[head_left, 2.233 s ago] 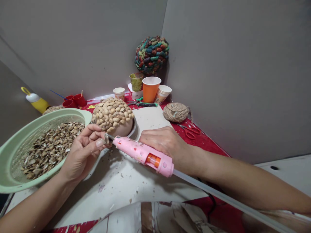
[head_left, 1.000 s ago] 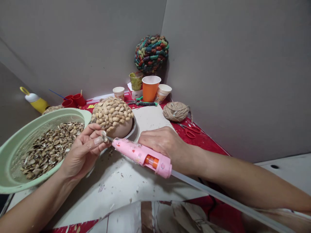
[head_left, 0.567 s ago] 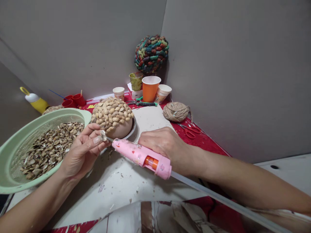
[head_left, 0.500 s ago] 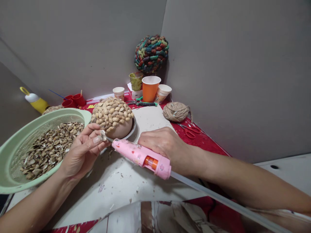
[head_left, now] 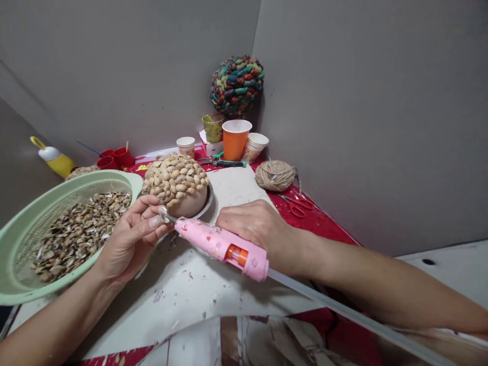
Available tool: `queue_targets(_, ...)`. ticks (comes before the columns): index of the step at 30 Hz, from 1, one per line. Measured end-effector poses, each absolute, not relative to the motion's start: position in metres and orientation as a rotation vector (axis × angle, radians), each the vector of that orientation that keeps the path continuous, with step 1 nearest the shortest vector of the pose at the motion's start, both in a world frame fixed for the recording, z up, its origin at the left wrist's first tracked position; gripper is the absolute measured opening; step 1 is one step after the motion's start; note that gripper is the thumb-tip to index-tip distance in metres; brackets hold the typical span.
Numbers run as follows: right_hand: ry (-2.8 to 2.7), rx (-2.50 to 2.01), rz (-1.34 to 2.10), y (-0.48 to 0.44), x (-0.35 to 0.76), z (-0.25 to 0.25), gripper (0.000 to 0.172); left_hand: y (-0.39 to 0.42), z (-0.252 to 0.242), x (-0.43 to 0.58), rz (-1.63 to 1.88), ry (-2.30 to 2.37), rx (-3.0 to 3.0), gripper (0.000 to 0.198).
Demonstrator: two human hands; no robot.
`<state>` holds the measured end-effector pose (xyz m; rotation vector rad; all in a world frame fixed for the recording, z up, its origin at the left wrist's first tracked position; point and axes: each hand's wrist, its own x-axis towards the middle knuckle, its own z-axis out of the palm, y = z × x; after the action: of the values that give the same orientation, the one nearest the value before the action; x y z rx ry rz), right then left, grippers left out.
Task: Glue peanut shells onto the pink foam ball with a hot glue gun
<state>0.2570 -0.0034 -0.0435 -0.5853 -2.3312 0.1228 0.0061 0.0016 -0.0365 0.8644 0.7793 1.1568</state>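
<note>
Between thumb and fingers, my left hand pinches a peanut shell half, its pale hollow side showing. My right hand is wrapped round a pink hot glue gun, whose nozzle points left at the shell and meets or nearly meets it. A long clear glue stick sticks out of the gun's rear. Just behind the shell is a pale round form in a dish, its upper part covered with peanut shells. Left of my left hand, a green colander holds many loose shells.
Paper cups, an orange cup and green-handled pliers stand or lie at the back. A twine ball and red scissors lie to the right. A multicoloured ball rests in the corner. Red cups stand back left.
Hardly anything differs. The shell in my left hand has shifted slightly and turned at the nozzle; the glue gun stays almost in place.
</note>
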Motion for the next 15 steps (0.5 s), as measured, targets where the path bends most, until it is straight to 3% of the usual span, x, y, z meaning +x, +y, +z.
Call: queue_targets(15, -2.363, -0.586, 0.211, -0.0015, 0.2577, -0.0449, 0.026, 0.0007, -0.0372, 0.0061, 1.143, 0.786, 0.885, 0.036)
